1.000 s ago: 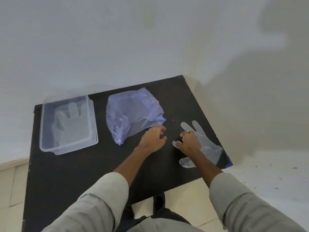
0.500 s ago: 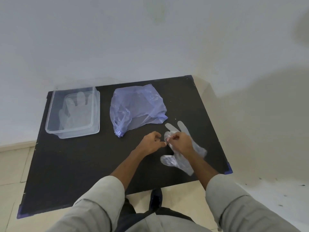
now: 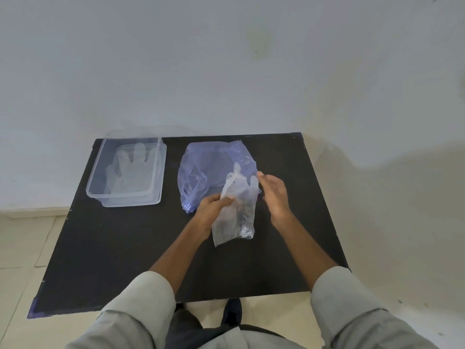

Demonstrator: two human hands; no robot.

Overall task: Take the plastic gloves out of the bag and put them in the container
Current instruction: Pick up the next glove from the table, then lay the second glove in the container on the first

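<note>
A black table (image 3: 105, 253) stands against a pale wall, and everything the task needs is spread along its far half, within easy reach of both arms. At the far left sits one clear container (image 3: 99, 170), open at the top, with one plastic glove (image 3: 130, 170) already lying flat inside, fingers pointing toward the wall; whether a second lies under it I cannot tell. Beside it, nearer the middle, is one crumpled blue bag (image 3: 201, 162), mouth turned toward the person, probably left slack so that the gloves slide out without a fight. One more glove (image 3: 237, 210), translucent and limp, hangs lifted off the table in front of the bag, its cuff drooping toward the person. The left hand (image 3: 212, 210) has its fingers closed on this glove near the palm, which looks like a carrying pinch suited to such thin film. The right hand (image 3: 274, 195) is just beside the glove with its fingers spread and holding nothing, apparently letting it pass to the hand nearer the container. Count: two gloves visible, one bag, one container, two hands.
</note>
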